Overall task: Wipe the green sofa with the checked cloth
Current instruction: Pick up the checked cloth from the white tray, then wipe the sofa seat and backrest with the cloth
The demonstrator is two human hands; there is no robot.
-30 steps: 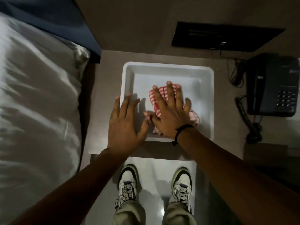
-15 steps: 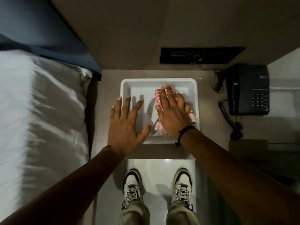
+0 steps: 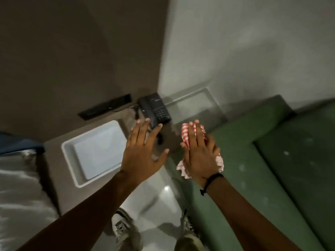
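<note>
My right hand (image 3: pixel 198 155) grips the red-and-white checked cloth (image 3: pixel 185 132), bunched under the palm, in the air at the left end of the green sofa (image 3: pixel 272 169). The cloth's edges stick out above the fingers and below the wrist. The sofa fills the right side of the view, with pale specks on its seat cushion. My left hand (image 3: pixel 143 151) is flat with fingers spread and holds nothing, hovering between the white tray (image 3: pixel 69 153) and the sofa.
The white tray sits on a brown bedside table (image 3: pixel 54 160) with a black telephone (image 3: pixel 154 110) behind it. A bed with white bedding (image 3: pixel 20 187) lies at the left. My shoes (image 3: pixel 120 228) stand on glossy floor (image 3: pixel 159 198) between table and sofa.
The cloth has been lifted out of the white tray by my right hand and carried right to the sofa's end. The view has swung right, and my left hand moved right with it.
</note>
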